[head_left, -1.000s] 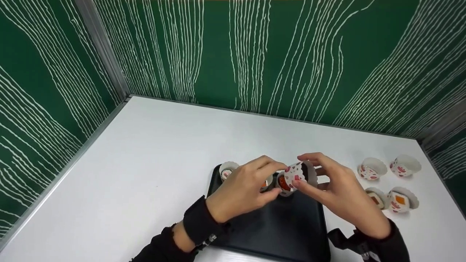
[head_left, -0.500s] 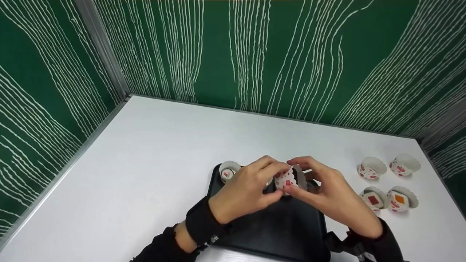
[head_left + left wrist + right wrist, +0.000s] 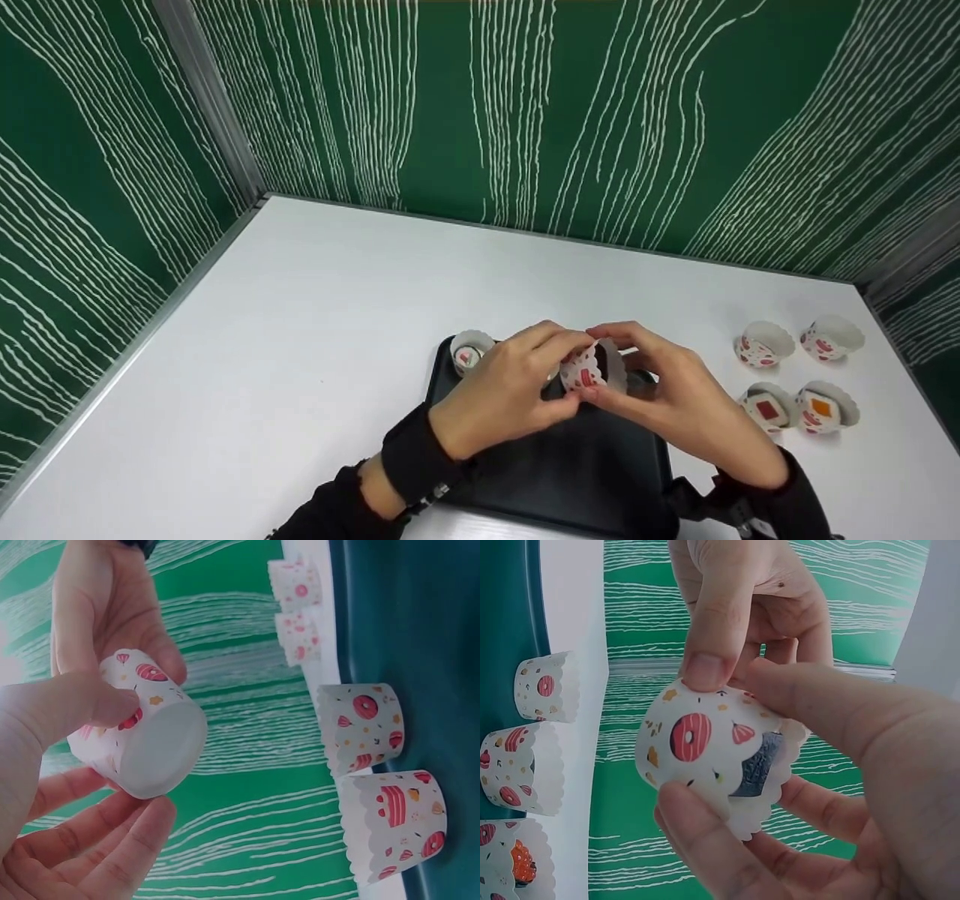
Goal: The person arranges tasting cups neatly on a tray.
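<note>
Above the black tray [image 3: 577, 465], both hands hold a tilted white paper baking cup [image 3: 581, 373] with a scalloped rim and pink treat prints. A dark, seaweed-like piece [image 3: 759, 765] shows inside it in the right wrist view. My left hand [image 3: 502, 390] grips the cup from the left, its base towards the left wrist camera. From the other side, my right hand [image 3: 686, 397] has its thumb and fingers around the cup near the rim. Behind my left hand, a baking cup [image 3: 472, 351] with a small round sushi-like piece stands at the tray's far left corner.
Two cups at right show a red-topped piece [image 3: 769, 411] and an orange-topped piece [image 3: 822, 407]; contents of the two cups behind, the nearer cup [image 3: 761, 349] and the far right cup [image 3: 831, 339], are not visible. A green panel [image 3: 442, 135] with white lines borders the white table [image 3: 300, 315].
The right hand has brought the baking cup left towards the left hand, whose fingers now meet it. A cup with orange-red contents behind it has become hidden. The left hand has barely shifted.
</note>
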Demonstrator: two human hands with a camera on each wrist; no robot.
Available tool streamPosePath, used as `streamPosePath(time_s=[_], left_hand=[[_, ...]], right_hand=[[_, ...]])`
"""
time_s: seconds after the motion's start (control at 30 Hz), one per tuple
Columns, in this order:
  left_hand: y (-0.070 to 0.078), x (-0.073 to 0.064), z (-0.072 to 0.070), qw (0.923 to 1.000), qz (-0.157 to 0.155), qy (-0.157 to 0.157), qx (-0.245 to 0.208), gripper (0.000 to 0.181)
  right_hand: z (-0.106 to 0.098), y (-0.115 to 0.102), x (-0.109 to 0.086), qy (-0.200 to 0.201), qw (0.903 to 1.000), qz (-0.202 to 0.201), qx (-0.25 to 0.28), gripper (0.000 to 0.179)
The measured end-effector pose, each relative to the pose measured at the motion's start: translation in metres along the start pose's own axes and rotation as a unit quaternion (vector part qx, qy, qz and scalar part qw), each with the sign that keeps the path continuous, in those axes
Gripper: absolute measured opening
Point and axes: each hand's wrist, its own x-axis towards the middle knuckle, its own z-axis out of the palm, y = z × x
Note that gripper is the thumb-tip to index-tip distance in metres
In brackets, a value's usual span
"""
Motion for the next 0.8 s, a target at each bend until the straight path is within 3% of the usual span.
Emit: streamPosePath(time_s=[0.4, 0.8], left_hand=[[-0.0047, -0.0014, -0.0024, 0.9998, 0.004, 0.011, -0.016, 0.052], [-0.0063, -0.0016, -0.0022, 0.9997, 0.000, 0.012, -0.021, 0.056]], right_hand=[[-0.0043, 0.0001, -0.0023, -0.032, 0.9989, 0.012, 0.033, 0.075], [-0.0089, 0.0006, -0.0028, -0.045, 0.9988, 0.009, 0.014, 0.078]])
